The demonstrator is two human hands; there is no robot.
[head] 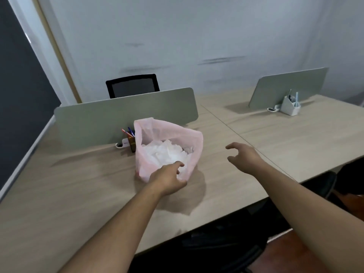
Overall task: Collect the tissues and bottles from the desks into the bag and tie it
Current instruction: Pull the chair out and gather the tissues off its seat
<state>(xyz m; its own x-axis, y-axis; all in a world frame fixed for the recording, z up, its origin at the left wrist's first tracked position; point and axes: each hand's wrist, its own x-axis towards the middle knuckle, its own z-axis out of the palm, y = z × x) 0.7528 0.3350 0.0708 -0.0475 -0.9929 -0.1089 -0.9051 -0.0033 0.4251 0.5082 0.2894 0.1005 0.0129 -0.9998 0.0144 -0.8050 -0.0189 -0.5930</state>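
Bag (157,133) (tissues (164,151) inside): your left hand (167,179) pinches its rim, probably to steady it; right hand (245,157) is empty, fingers apart.

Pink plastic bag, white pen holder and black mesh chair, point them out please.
Pink plastic bag (157,131): head view, its back wall.
White pen holder (289,109): head view, front face.
Black mesh chair (134,86): head view, backrest mesh.

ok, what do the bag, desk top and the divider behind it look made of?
Bag: thin pink plastic film, translucent and crinkled; the white tissues show through it. Desk top: probably wood-look laminate, matte, with pale streaked grain. Divider: matte grey-green panel with rounded corners; felt or coated board, cannot tell.
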